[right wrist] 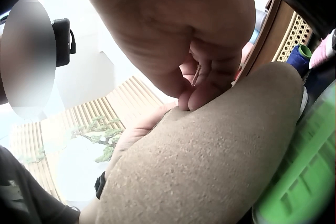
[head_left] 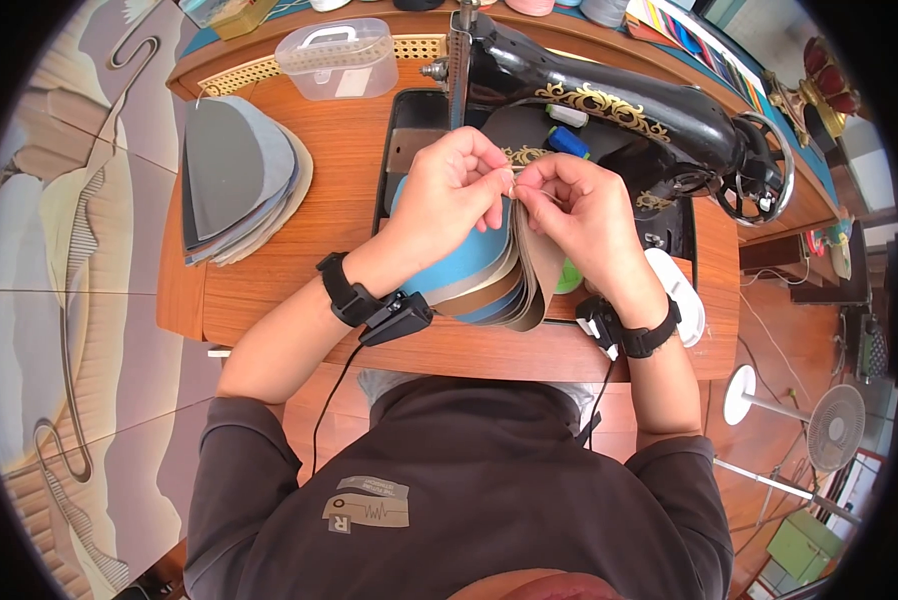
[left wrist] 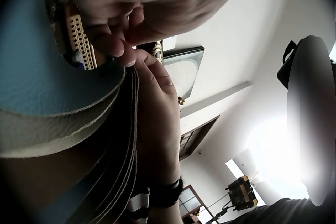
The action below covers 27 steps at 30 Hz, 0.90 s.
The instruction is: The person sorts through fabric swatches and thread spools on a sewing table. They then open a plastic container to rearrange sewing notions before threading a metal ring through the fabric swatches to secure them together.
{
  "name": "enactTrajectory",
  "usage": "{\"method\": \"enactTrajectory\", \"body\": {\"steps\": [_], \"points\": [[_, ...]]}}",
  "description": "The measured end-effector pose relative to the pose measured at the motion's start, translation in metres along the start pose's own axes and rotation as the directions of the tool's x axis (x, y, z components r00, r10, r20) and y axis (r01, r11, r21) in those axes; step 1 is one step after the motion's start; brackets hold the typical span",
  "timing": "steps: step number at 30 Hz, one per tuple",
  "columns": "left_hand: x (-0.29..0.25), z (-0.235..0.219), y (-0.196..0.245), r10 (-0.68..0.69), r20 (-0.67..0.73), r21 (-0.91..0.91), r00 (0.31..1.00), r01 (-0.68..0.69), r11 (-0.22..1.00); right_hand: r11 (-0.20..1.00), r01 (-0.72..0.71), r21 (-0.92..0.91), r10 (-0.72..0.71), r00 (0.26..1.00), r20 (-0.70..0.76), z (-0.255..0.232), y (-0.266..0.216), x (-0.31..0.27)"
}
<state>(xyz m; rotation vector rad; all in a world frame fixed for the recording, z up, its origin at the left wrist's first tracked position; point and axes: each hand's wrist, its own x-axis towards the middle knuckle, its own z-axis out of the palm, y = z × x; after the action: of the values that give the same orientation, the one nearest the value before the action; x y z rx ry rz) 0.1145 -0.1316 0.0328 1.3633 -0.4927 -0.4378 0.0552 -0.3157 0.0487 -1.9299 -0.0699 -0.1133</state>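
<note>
A fanned stack of leather-like pieces in blue, cream, brown and grey [head_left: 459, 265] hangs below both hands at the desk's front. At its narrow top, the fingertips of my left hand [head_left: 449, 190] and right hand [head_left: 591, 215] meet, pinching a thin cord. In the right wrist view the short twisted cord [right wrist: 197, 75] shows between the right hand's [right wrist: 173, 24] curled fingers, above a beige piece [right wrist: 199, 155]. From the left wrist, the blue piece [left wrist: 47, 77] and layered edges spread beneath the fingertips. The cord's ends are hidden by the fingers.
A second stack of grey pieces [head_left: 239, 170] lies on the desk at left, near a clear plastic box [head_left: 339, 65]. The black sewing machine [head_left: 609, 90] stands beyond the hands, with a blue thread spool [head_left: 567, 141] beside it. A white oval object [head_left: 676, 295] sits at right.
</note>
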Motion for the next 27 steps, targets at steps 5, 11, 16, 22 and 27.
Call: {"method": "enactTrajectory", "body": {"steps": [5,11,16,22,27], "points": [[0.001,-0.005,-0.001,0.001,0.005,-0.055,1.0,-0.001,0.999,0.988,0.131,-0.085,-0.135,0.99,-0.043,0.0,-0.007,-0.001],[0.001,-0.006,-0.001,-0.044,0.009,-0.12,0.999,0.045,0.992,0.937,0.253,-0.242,-0.268,0.963,-0.031,-0.002,-0.012,-0.002],[0.001,-0.005,-0.001,-0.086,-0.001,-0.164,0.996,0.085,0.983,0.854,0.34,-0.393,-0.371,0.929,-0.003,-0.002,-0.011,-0.002],[0.001,-0.011,0.005,-0.156,0.067,-0.184,0.985,0.166,0.969,0.778,0.369,-0.508,-0.395,0.917,0.062,-0.002,-0.011,-0.005],[-0.003,0.005,0.002,-0.059,0.093,-0.022,0.994,0.061,0.998,0.745,0.386,-0.543,-0.401,0.911,0.098,-0.003,-0.007,-0.005]]}}
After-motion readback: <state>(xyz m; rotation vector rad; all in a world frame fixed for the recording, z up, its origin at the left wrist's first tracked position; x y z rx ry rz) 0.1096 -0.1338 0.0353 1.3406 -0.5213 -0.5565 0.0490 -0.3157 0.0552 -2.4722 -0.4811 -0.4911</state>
